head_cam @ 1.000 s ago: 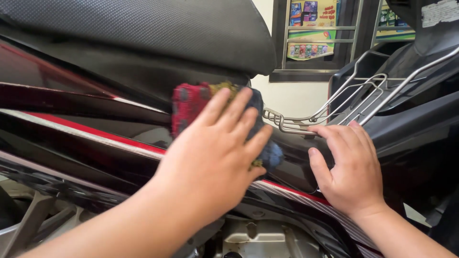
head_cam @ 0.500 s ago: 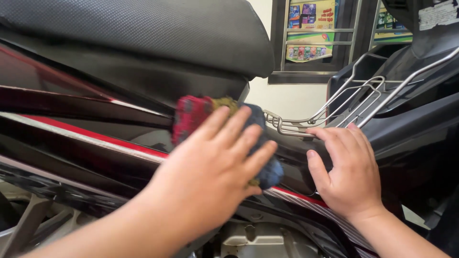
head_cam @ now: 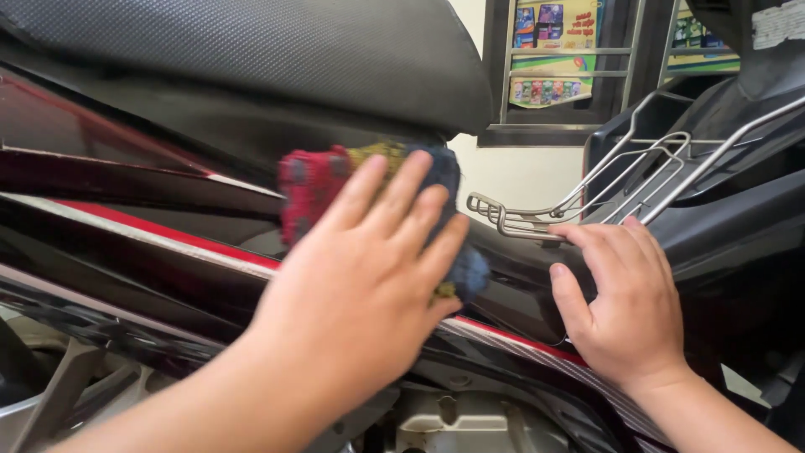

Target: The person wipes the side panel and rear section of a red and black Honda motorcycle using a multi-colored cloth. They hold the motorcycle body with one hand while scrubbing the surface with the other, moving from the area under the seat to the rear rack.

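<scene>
Red, yellow and blue cloth (head_cam: 323, 189) lies pressed against the glossy black side panel (head_cam: 168, 268) under the flat, spread left hand (head_cam: 360, 294). One cloth, two hands: the right hand (head_cam: 625, 306) rests open beside the chrome rack (head_cam: 579, 197), which could snag the cloth.

Roadside shopfront setting: a glossy black-and-red motorcycle (head_cam: 151, 252) stands before a cream wall (head_cam: 520, 176) and a barred window (head_cam: 579, 67) showing colourful packaged goods.
</scene>
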